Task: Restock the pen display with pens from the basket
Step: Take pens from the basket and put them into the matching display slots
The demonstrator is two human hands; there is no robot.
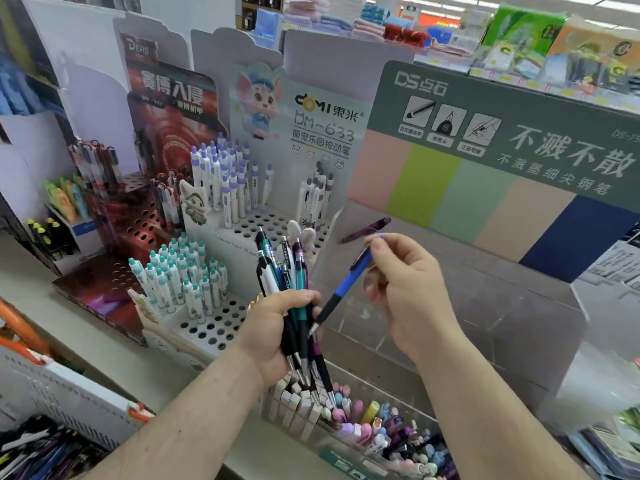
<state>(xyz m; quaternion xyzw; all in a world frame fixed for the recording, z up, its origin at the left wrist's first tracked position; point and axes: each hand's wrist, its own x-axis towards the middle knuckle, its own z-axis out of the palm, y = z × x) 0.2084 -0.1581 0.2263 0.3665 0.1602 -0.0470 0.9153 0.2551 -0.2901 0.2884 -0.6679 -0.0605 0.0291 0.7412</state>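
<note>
Bundle of pens (292, 292) gripped in left hand (277, 327). Single blue pen (346, 285) pinched by right hand (408, 282), tip beside bundle. Clear tiered display (450, 306) behind right hand: one purple pen (367, 230) placed, rest judged unfilled. Basket (69, 410) below left forearm, pens left inside.

hands (277, 327): 2 | blue pen (346, 289): 1 | purple pen (367, 230): 1 | basket (62, 386): 1

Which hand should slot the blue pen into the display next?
Right. The right hand already pinches the blue pen, free to move; the left hand is full, gripping the pen bundle.
</note>
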